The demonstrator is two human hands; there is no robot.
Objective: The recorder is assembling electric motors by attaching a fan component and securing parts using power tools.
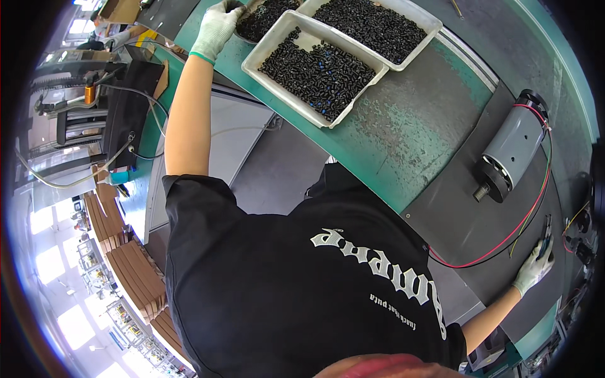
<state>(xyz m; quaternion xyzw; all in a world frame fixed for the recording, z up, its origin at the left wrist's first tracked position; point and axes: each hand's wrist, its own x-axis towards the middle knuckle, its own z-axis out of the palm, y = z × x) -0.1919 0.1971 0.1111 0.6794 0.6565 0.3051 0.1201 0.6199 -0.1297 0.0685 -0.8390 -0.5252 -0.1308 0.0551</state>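
My left hand (216,29), in a white knit glove with a green cuff, is at the left rim of a dark dish (268,19) of small black parts and rings. Its fingers are curled together, and what they may hold is hidden. Far to the right, my gloved right hand (535,268) is closed round a slim dark tool with a bit of blue, its thin end (547,224) pointing away from me; its exact kind is too small to tell. A grey cylindrical motor (515,145) with black ends and a threaded shaft lies beyond that hand.
Two white trays (360,118) hold many short black parts, a few blue, on the worn green bench (403,135). Red, black and yellow-green wires (504,242) loop from the motor across a dark mat (463,214). Stacked brown boards (135,277) stand at the left.
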